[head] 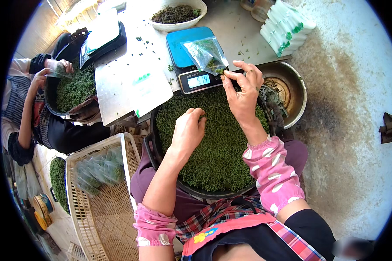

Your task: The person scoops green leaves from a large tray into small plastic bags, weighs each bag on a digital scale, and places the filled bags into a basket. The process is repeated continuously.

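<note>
A clear plastic bag (205,55) with some green peppercorns in it lies on the blue plate (176,42) of a digital kitchen scale, whose display (198,81) is lit. My right hand (245,84) has its thumb and forefinger closed at the bag's near right corner, the other fingers spread. Below the scale, a black tub (153,130) full of loose green peppercorns (215,156) rests at my lap. Over the tub's left half hovers my left hand (188,127), curled, with a few small green bits showing at its fingertips.
Flat plastic bags (147,88) lie on the metal table left of the scale; bundled bags (285,29) sit far right. A bowl (179,24) of dark peppercorns stands behind. Filled bags (101,169) occupy a plastic basket (111,215). A co-worker's hands (52,70) hold a bag beside another scale (101,39).
</note>
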`<move>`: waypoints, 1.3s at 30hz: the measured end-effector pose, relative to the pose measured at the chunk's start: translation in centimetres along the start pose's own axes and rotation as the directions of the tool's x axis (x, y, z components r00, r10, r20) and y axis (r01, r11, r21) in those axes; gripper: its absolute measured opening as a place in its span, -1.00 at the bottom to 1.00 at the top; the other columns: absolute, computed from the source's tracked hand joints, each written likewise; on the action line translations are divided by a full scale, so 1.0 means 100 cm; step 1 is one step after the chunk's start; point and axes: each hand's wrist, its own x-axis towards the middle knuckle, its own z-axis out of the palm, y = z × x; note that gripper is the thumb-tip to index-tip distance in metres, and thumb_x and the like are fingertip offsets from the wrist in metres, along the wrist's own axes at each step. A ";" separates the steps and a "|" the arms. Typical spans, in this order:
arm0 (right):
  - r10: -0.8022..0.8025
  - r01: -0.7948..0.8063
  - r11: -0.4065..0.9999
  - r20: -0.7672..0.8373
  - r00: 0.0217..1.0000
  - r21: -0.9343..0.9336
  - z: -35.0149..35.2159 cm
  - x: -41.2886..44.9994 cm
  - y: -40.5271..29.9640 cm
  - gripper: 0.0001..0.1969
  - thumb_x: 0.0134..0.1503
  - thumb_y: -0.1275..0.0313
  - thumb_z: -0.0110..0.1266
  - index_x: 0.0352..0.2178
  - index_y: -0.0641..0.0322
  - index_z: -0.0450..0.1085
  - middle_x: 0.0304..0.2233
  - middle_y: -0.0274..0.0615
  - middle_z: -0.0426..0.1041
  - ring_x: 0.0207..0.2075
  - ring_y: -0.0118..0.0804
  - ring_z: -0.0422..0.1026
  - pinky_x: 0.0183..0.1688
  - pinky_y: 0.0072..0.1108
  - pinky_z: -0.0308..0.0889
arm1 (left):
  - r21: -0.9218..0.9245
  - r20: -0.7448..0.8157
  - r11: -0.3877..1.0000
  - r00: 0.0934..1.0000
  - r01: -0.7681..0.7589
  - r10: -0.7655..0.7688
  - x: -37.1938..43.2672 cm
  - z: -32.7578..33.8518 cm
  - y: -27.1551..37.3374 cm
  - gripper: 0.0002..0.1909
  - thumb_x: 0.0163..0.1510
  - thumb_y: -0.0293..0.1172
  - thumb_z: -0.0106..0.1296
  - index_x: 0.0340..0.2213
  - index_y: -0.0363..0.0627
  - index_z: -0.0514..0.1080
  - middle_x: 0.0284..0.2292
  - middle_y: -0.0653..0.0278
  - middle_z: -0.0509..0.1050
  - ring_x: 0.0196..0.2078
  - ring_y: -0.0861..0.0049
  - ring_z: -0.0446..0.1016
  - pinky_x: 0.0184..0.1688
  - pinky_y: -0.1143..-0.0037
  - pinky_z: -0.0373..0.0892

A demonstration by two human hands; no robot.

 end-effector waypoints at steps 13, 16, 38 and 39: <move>-0.076 0.111 0.981 0.207 0.975 -0.159 0.016 0.017 -0.003 -0.71 -0.01 0.57 0.12 -0.20 0.13 0.54 0.05 -0.09 0.39 0.17 -0.03 0.20 0.21 -0.23 0.00 | 0.031 -0.023 0.999 0.999 -0.039 0.040 0.000 -0.001 -0.001 -0.82 0.01 -0.56 0.10 -0.29 -0.28 0.48 -0.36 -0.03 0.50 -0.33 0.03 0.51 -0.26 0.28 0.43; -0.012 0.020 1.000 0.273 0.962 -0.024 -0.014 -0.019 -0.010 -0.63 0.00 0.63 0.05 -0.11 0.17 0.50 0.05 -0.06 0.37 0.16 0.00 0.22 0.19 -0.25 0.06 | -0.032 -0.007 0.999 1.000 -0.019 0.018 0.000 -0.001 0.003 -0.80 -0.01 -0.57 0.09 -0.28 -0.28 0.48 -0.33 -0.03 0.51 -0.36 0.04 0.52 -0.28 0.28 0.44; 0.386 -0.901 0.347 0.837 0.389 0.260 -0.028 -0.104 -0.014 -0.77 0.20 0.51 0.08 -0.10 0.31 0.41 -0.22 -0.24 0.52 -0.29 -0.48 0.52 -0.27 -0.60 0.45 | -0.108 0.086 0.993 0.995 0.051 -0.042 -0.003 0.014 0.000 -0.69 0.02 -0.61 0.02 -0.15 -0.22 0.32 -0.34 -0.03 0.54 -0.28 -0.03 0.53 -0.25 0.24 0.44; 0.396 -0.906 0.380 0.852 0.342 0.187 -0.029 -0.103 -0.010 -0.76 0.19 0.51 0.09 -0.10 0.31 0.41 -0.20 -0.22 0.52 -0.29 -0.45 0.54 -0.28 -0.58 0.45 | -0.087 0.119 0.995 0.992 0.050 -0.039 -0.003 0.014 -0.001 -0.67 0.00 -0.62 0.03 -0.14 -0.23 0.32 -0.29 -0.05 0.53 -0.24 -0.03 0.53 -0.22 0.23 0.44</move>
